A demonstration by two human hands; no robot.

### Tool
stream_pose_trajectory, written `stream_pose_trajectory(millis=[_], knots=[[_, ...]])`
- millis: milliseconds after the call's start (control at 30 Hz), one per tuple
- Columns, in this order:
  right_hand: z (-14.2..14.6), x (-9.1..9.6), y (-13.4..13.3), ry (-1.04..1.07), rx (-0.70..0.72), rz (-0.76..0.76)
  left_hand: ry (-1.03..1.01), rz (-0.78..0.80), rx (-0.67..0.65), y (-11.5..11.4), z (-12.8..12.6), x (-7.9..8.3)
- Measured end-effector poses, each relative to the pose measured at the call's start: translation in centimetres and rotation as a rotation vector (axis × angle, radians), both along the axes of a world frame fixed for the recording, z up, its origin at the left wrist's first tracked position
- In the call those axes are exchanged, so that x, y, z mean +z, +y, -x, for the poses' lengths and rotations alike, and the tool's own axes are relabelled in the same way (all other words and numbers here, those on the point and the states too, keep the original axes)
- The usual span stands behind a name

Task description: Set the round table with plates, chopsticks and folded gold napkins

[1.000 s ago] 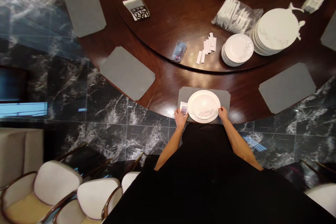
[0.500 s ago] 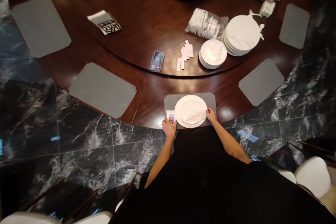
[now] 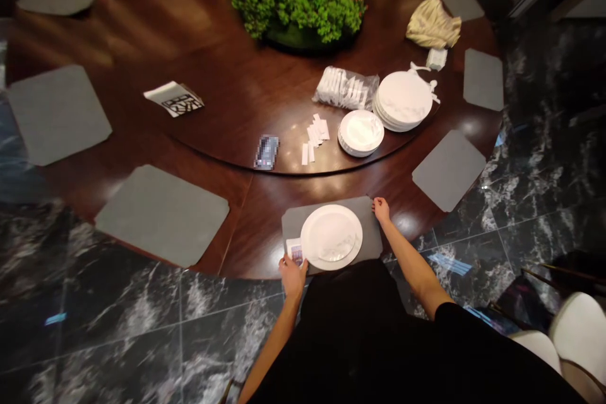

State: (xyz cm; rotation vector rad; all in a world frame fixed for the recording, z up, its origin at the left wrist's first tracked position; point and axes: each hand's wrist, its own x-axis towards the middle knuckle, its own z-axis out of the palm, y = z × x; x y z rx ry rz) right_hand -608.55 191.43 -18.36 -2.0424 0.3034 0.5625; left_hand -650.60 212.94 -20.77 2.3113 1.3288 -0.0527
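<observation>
Right in front of me a grey placemat [image 3: 370,237] lies at the table's near edge. A large white plate [image 3: 308,227] rests on it, and a smaller white plate [image 3: 331,235] with a grey marbled patch sits on top. At the lower left of the plates is a small printed packet [image 3: 295,251]. My left hand [image 3: 292,276] has its thumb and fingers around the packet's near end. With curled fingers, my right hand [image 3: 381,209] pinches the placemat's edge by its far right corner, apart from the plates.
On the raised round centre stand small plates [image 3: 361,132], large plates [image 3: 404,98], a bag of white pieces [image 3: 346,88], white paper slips [image 3: 315,134], a blurred phone [image 3: 267,151], a booklet [image 3: 176,99], yellow cloth [image 3: 433,23] and a green plant [image 3: 303,0]. More placemats [image 3: 163,214] line the rim.
My right hand has moved from the large plate's rim to the placemat's far right corner. My left hand stays by the packet. The view has shifted, showing more of the plant.
</observation>
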Motion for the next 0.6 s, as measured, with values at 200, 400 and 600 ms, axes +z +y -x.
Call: stream_pose_trajectory(millis=[200,400,600], knots=[[-17.7,1.5,6.5,0.075,-0.372,-0.284,-0.041,0.039,0.025,-0.1,0.7,0.8],[-20.6,1.3,9.6,0.176,-0.507,-0.301,-0.083,0.022,0.158,2.3,-3.0,3.6],[-21.2,1.8,9.1,0.228,-0.478,-0.271,-0.292,0.114,0.065,9.4,-18.5,6.4]])
